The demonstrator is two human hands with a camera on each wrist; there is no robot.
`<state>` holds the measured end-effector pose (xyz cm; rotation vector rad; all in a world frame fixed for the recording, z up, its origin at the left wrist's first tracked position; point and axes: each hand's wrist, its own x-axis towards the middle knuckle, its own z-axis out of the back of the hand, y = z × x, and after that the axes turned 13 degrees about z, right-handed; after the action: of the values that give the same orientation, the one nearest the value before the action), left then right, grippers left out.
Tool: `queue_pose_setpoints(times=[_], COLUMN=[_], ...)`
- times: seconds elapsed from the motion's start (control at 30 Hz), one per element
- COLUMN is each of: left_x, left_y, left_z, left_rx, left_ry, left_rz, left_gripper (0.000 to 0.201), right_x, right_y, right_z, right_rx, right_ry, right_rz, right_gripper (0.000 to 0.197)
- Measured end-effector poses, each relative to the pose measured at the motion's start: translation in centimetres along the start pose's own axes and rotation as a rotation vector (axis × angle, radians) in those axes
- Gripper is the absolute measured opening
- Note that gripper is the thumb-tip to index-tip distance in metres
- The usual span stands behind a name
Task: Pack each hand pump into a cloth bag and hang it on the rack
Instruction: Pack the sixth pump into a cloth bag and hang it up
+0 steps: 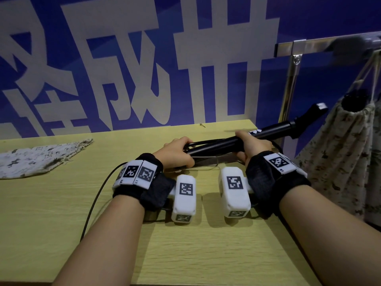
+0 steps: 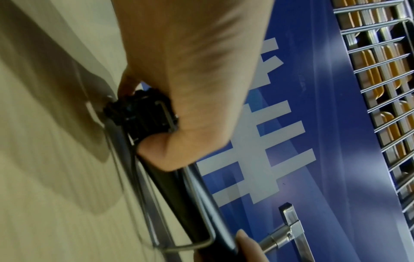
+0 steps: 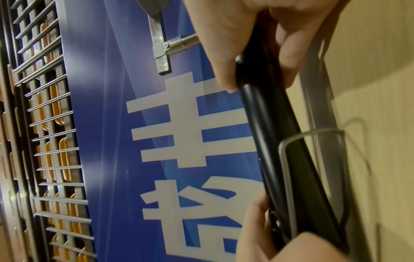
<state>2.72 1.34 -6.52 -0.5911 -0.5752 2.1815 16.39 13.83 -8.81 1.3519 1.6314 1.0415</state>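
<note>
A black hand pump point(image 1: 218, 146) lies nearly level just above the wooden table point(image 1: 61, 213), its handle end point(image 1: 309, 114) pointing up to the right. My left hand point(image 1: 177, 153) grips the pump's base end point(image 2: 143, 117), where the wire foot stand point(image 2: 156, 230) folds along the tube. My right hand point(image 1: 253, 147) grips the tube point(image 3: 268, 124) farther right. An empty patterned cloth bag point(image 1: 39, 157) lies flat at the table's far left. Another patterned bag point(image 1: 346, 153) with a dark pump end in its mouth hangs by its cords from the metal rack point(image 1: 309, 46) on the right.
A blue board with large white characters point(image 1: 144, 69) stands behind the table. The rack's upright post point(image 1: 288, 89) rises past the table's right rear corner. A black cable point(image 1: 97, 199) runs from my left wrist across the table. A small screw point(image 1: 203, 125) lies near the back edge.
</note>
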Motion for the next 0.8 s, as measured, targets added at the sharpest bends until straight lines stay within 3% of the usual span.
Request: queue_pose_setpoints(times=[0.1,0.2,0.33,0.43,0.57,0.63,0.8], left_x=[0.1,0.3,0.4,0.3,0.1,0.0,0.2], left_y=[0.7,1.2,1.3,1.6,2.6,2.9,3.5], left_z=[0.3,0.5,0.8,1.4,2.5,2.8,3.3], left_rx=[0.101,0.155,0.123,0.116,0.189,0.179,0.161], left_ry=[-0.074,-0.209,-0.320,-0.365,-0.529,-0.557,-0.601], left_rz=[0.038,0.044,-0.048,-0.079,-0.040,-0.022,-0.016], left_gripper=[0.054,0.050,0.043,0.045,0.044,0.043,0.044], right_x=[-0.9,-1.1,-1.2,-0.9,0.0,-0.2,-1.2], right_y=[0.1,-0.1,-0.1,0.6,1.6,1.9,2.9], right_z=[-0.6,-0.9,-0.8,-0.7,-0.1,0.3,0.5], right_rx=[0.106,0.156,0.237,0.345,0.464,0.566,0.665], right_ry=[0.080,0.195,0.266,0.168,0.122,0.090,0.189], right_rz=[0.010,-0.043,-0.070,-0.033,-0.042,-0.072,-0.022], right_gripper=[0.048,0.043,0.007,0.020,0.008,0.011,0.016])
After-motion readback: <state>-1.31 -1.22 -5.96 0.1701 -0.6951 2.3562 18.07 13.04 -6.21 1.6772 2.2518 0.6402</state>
